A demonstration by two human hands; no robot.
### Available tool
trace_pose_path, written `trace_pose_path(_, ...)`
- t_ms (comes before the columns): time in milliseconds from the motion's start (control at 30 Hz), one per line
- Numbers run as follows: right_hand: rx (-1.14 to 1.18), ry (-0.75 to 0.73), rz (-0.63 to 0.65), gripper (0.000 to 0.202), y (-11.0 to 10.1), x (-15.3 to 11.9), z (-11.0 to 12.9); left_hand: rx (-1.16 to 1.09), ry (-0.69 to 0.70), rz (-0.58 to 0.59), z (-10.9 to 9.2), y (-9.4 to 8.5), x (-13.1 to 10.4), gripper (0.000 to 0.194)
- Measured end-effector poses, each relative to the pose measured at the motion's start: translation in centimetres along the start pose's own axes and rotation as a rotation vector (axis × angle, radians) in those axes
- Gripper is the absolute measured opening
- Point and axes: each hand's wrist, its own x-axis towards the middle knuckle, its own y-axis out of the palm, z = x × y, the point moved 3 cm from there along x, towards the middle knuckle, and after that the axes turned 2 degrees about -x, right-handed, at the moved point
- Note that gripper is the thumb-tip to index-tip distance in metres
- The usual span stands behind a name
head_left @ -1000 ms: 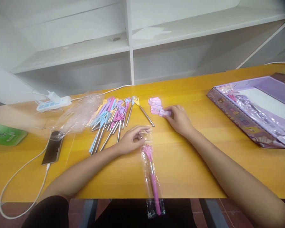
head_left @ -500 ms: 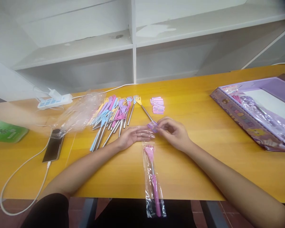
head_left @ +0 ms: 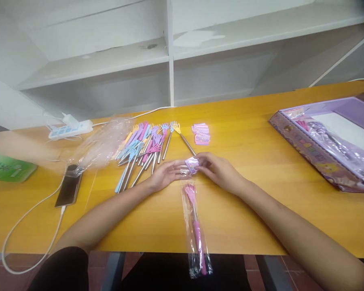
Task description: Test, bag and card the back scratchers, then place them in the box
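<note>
A purple printed card (head_left: 192,165) is pinched between the thumb and fingers of my right hand (head_left: 221,171). My left hand (head_left: 167,175) lies with its fingers stretched out towards the card, at the top end of a clear plastic bag (head_left: 186,202). Inside that bag is a pink back scratcher (head_left: 197,230) with a hand-shaped head and metal rod; its handle end hangs past the table's front edge. A yellow-headed back scratcher (head_left: 176,127) lies beyond my hands, its lower end hidden behind them.
Several coloured back scratchers (head_left: 145,145) lie piled at the left beside clear bags (head_left: 101,141). A stack of pink cards (head_left: 201,134) sits behind my hands. At the right stands an open purple box (head_left: 309,151); at the left are a phone (head_left: 68,188), cable and power strip (head_left: 71,129).
My right hand has moved slightly left with the card, which now overlaps the fingertips of my left hand and faces up more. The bagged back scratcher has shifted only slightly.
</note>
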Motion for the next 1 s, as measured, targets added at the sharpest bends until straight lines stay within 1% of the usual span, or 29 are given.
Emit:
trace_pose_path(100, -0.015, 0.003, 0.022, 0.035, -0.1, -0.1, -0.1, 0.016, 0.000, 0.006, 0.0, 0.0, 0.0, 0.057)
trace_pose_path(167, -0.045, -0.012, 0.047, 0.033, -0.2, -0.1, 0.1, 0.031, -0.002, 0.018, 0.0, 0.1, 0.0, 0.057)
trace_pose_path(233, -0.081, -0.061, 0.076, 0.030, -0.3, 0.0, 0.5, 0.047, -0.004, 0.027, 0.1, 0.1, 0.0, 0.058)
trace_pose_path(333, -0.116, -0.149, 0.090, 0.034, -0.4, -0.1, 1.0, 0.052, -0.006, 0.013, 0.2, 0.0, 0.0, 0.058)
trace_pose_path(433, -0.139, -0.194, 0.103, 0.038, -0.2, -0.2, 1.3, 0.056, -0.015, -0.018, 0.3, -0.2, 0.0, 0.056)
trace_pose_path(500, -0.139, -0.192, 0.107, 0.040, -0.1, -0.2, 1.3, 0.064, -0.015, -0.021, 0.3, -0.2, 0.0, 0.055)
trace_pose_path(633, -0.097, -0.131, 0.091, 0.036, 0.0, -0.2, 1.2, 0.064, 0.005, 0.020, 0.1, 0.1, 0.0, 0.057)
trace_pose_path(833, -0.065, -0.197, 0.123, 0.031, -0.3, -0.3, 1.7, 0.086, 0.003, -0.009, 0.2, -0.2, 0.0, 0.057)
trace_pose_path(1000, -0.022, -0.211, 0.126, 0.026, -0.5, -0.4, 2.3, 0.096, 0.029, -0.013, 0.1, 0.0, -0.2, 0.055)
